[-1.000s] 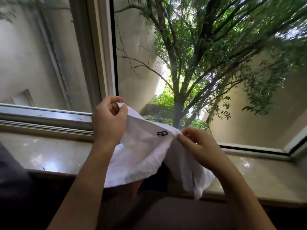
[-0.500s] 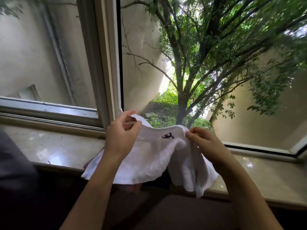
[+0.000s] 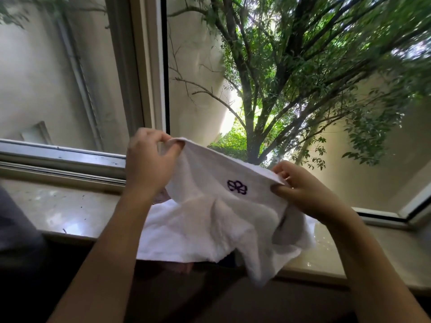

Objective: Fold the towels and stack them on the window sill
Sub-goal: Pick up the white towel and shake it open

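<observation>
A white towel [image 3: 210, 220] with a small dark embroidered mark hangs rumpled between the left hand [image 3: 149, 164] and right hand [image 3: 300, 190], drooping over the window sill [image 3: 70, 208].

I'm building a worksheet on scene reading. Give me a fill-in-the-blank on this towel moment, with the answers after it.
1. The white terry towel bears a dark purple embroidered ____ near its top edge.
2. The left hand and the right hand each ____ the towel's upper edge.
3. The towel's lower part hangs over the front edge of the glossy beige stone window ____.
4. Outside the glass stands a leafy green ____.

Answers: logo; pinch; sill; tree
</observation>
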Available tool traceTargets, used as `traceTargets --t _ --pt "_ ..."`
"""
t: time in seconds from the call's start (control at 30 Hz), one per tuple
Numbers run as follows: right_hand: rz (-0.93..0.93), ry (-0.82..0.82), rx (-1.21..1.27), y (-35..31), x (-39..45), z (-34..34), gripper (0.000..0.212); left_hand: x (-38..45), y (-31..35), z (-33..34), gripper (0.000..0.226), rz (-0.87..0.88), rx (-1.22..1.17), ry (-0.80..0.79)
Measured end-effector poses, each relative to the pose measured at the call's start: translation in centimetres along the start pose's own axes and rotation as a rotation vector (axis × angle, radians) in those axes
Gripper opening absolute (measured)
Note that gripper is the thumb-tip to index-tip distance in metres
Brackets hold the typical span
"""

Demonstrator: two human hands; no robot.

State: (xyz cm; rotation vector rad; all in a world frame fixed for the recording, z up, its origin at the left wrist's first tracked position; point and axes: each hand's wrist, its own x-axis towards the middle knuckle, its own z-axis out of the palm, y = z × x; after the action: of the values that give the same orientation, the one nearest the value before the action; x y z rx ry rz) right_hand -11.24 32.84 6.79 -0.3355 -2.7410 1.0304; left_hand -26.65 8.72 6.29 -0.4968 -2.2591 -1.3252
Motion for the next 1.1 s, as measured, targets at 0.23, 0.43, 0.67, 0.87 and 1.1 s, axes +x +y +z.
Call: traceTargets --t 0.23,0.43,0.67,0.87,1.1 --pt "0.085 0.204 -0.068 3.2 -0.1 -2.5 0.009 0.4 -2.2 -2.2 0.031 -0.074 0.026 -0.040" --pt "0.048 0.239 0.070 4.1 -0.4 -2.7 0.023 0.8 -3.2 -3.1 0.028 -0.156 -0.086 -0.244" --pt "0.131 0.089 0.702 5.4 -1.5 -4.9 0.078 2.1 -4.1 -5.5 0.027 -0.208 -0.265 -0.476" --pt "0.243 0.222 0.787 6.0 -1.4 -4.3 0.031 2.1 -5.4 -5.3 0.015 -0.247 -0.315 -0.456" --pt "0.316 0.417 0.745 5.0 -1.2 -3.7 0.031 1.4 -5.2 -4.2 0.029 -0.240 -0.361 -0.452"
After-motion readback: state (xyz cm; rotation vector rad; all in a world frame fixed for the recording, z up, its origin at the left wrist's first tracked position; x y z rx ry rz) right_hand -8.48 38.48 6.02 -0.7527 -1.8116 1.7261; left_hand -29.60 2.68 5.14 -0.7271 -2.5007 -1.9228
